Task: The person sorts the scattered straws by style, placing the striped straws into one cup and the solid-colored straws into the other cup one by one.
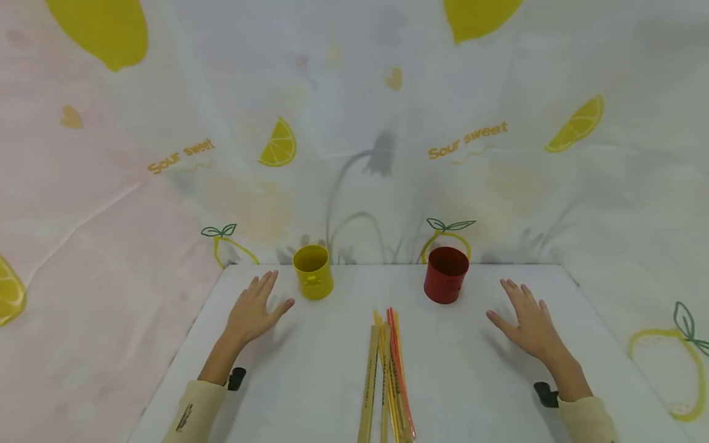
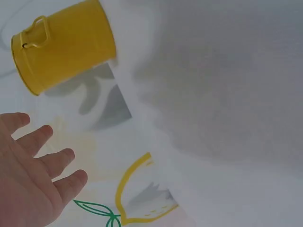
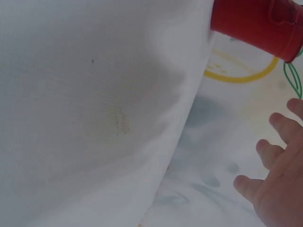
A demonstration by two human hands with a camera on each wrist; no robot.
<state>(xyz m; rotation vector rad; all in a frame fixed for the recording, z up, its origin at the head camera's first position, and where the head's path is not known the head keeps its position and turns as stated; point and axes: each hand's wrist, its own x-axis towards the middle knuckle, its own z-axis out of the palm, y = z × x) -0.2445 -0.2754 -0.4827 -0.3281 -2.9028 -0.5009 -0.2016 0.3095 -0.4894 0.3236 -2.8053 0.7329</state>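
My left hand (image 1: 253,312) hovers over the left of the table with fingers spread, holding nothing. Nearest to it is a yellow metal bucket (image 1: 314,280), upright at the table's far edge; the left wrist view shows the same yellow bucket (image 2: 68,45) with a small handle loop. On the other side my right hand (image 1: 528,323) is also spread and holds nothing, to the right of a red bucket (image 1: 443,283). That red bucket (image 3: 258,26) shows in the right wrist view beyond the fingertips. Between the hands lies a loose bundle of yellow, red and tan paper-wrapped sticks (image 1: 386,375).
The white table (image 1: 454,381) ends just behind the buckets. A cloth backdrop (image 1: 354,92) printed with lemons and lettering hangs behind and beside it. Black straps with small dark devices (image 1: 237,378) sit at both wrists.
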